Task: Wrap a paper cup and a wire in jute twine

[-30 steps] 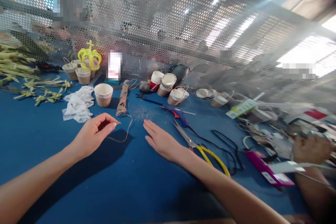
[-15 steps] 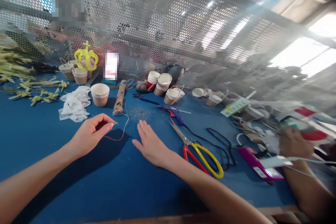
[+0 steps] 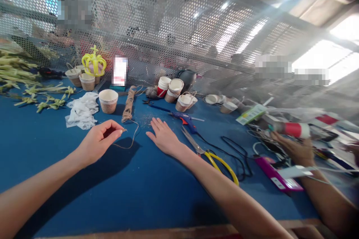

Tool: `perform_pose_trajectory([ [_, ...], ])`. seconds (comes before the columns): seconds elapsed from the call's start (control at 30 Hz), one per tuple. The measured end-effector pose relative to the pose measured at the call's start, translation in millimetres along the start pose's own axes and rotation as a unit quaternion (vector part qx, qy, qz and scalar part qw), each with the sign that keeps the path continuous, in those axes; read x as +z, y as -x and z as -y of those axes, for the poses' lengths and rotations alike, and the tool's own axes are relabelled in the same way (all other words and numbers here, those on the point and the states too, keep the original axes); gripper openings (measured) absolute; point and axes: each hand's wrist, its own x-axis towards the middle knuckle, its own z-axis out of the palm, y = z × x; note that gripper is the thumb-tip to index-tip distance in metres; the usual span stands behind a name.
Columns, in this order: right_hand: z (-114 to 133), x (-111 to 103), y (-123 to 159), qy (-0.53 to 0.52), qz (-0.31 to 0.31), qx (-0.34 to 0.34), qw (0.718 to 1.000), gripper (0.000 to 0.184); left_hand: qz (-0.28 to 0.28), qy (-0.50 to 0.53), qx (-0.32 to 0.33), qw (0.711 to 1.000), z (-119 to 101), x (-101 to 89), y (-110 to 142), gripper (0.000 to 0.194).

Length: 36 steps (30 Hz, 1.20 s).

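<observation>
My left hand (image 3: pixel 98 142) is closed in a pinch on the loose end of a brown twine (image 3: pixel 131 142), a little above the blue table. That strand loops back to a twine hank (image 3: pixel 129 104) lying just beyond my fingers. Palm down, my right hand (image 3: pixel 165 137) is open, its fingers stretched out by a patch of small crumbs (image 3: pixel 146 120). A small pot with a white rim (image 3: pixel 108 101) stands beyond my left hand, beside a crumpled white cloth (image 3: pixel 82 110). Scissors with yellow and red handles (image 3: pixel 209 154) lie right of my right hand, partly hidden by my forearm.
A blue glue gun (image 3: pixel 185 119) lies beyond the scissors, its black cord trailing right. Several pots (image 3: pixel 183 101) stand along the perforated metal screen (image 3: pixel 157 26). Far right, a co-worker's hand (image 3: pixel 297 151) holds a red-and-white cylinder near a purple power strip (image 3: pixel 276 173).
My right hand first drew back slightly toward me, then slid forward to the crumbs. My left hand keeps its pinch on the twine. The co-worker's hand has moved left with the red-and-white cylinder.
</observation>
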Motion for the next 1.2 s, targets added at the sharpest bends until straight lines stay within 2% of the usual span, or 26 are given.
perform_pose_trajectory([
  [0.13,-2.7,1.6,1.4,-0.034,0.002,0.067,0.997,0.076,0.001,0.001,0.006,1.000,-0.5,-0.6,0.2,0.020],
  [0.23,1.5,6.5,-0.1,-0.074,0.019,0.085,0.993,0.080,0.001,0.000,0.007,1.000,0.4,-0.5,0.4,0.020],
  [0.4,11.7,11.8,6.2,-0.124,0.006,0.025,0.992,0.075,0.000,-0.006,0.004,1.000,1.4,0.6,0.4,0.020],
  [0.53,12.0,5.2,13.2,-0.138,0.000,-0.030,0.990,0.070,-0.004,-0.004,0.002,1.000,2.2,0.5,-0.4,0.021],
  [0.67,7.0,-2.1,2.9,-0.107,-0.031,-0.044,0.993,0.064,-0.006,-0.002,-0.003,1.000,2.1,-0.9,-1.2,0.021],
  [0.8,13.1,2.3,-5.3,-0.057,0.003,-0.082,0.995,0.062,-0.005,0.000,-0.009,1.000,0.6,-2.0,-1.2,0.021],
  [0.93,20.7,6.1,12.6,-0.024,-0.001,-0.052,0.998,0.067,-0.006,0.004,-0.014,1.000,-1.3,-3.1,-0.8,0.020],
  [1.03,16.0,-1.1,22.8,-0.028,0.013,-0.027,0.999,0.070,-0.002,0.002,-0.014,1.000,-1.9,-3.4,-0.1,0.020],
  [1.2,4.0,-9.7,5.0,-0.046,0.015,0.044,0.998,0.072,0.001,0.002,-0.006,1.000,0.5,-2.0,0.4,0.020],
])
